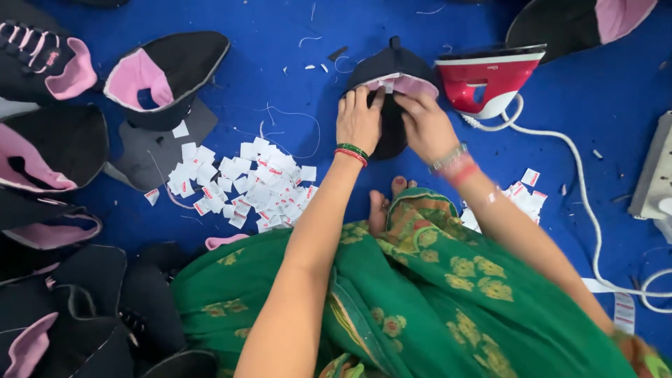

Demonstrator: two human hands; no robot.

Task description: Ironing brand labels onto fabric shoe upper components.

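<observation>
Left hand (358, 120): fingers pinch the pink lining of the shoe upper (389, 75).
Right hand (425, 124): fingers pinch the same lining.
Beside: iron (488, 85), labels (245, 183), blue floor (280, 63).

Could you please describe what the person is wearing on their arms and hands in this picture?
Both forearms are bare, without sleeves. The left hand has thin green and red bangles at the wrist. The right hand has a silver watch-like band with a red bangle just behind it. No gloves; no rings can be made out on the fingers.
</observation>
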